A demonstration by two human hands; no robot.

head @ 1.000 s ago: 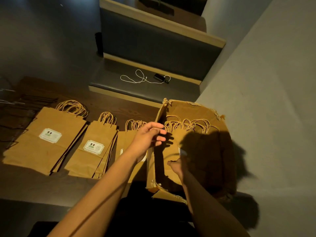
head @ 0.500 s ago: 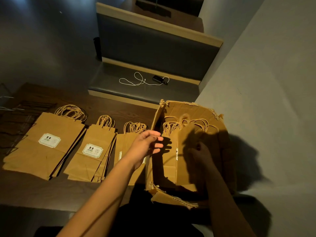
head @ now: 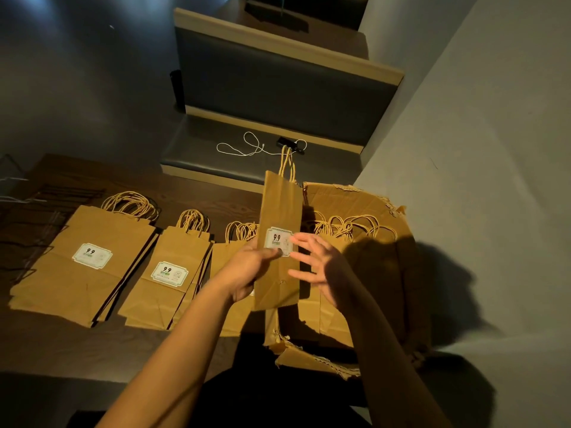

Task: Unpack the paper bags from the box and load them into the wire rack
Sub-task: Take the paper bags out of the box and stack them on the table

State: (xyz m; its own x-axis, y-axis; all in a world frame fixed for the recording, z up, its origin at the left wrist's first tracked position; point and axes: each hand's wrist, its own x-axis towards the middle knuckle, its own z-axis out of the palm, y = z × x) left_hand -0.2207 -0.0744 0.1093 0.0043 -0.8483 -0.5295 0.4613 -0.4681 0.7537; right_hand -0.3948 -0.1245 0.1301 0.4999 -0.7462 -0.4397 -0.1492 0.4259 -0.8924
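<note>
While a flat paper bag (head: pixel 279 242) is held upright above the table (head: pixel 185 193), it is pinched by the left hand (head: pixel 250 270), with the open right hand (head: pixel 321 267) just beside it at 3 o'clock. Beyond, the torn box (head: pixel 370 211) is seen with more bags. The bag is best kept flat and laid squarely on the stack (head: pixel 231 251) at 9 o'clock.

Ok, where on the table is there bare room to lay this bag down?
Bare dark wood table runs along the near edge, in front of the flat brown paper bag stacks. Behind them, only a narrow strip. Crowded between the third stack and the torn cardboard box.
</note>
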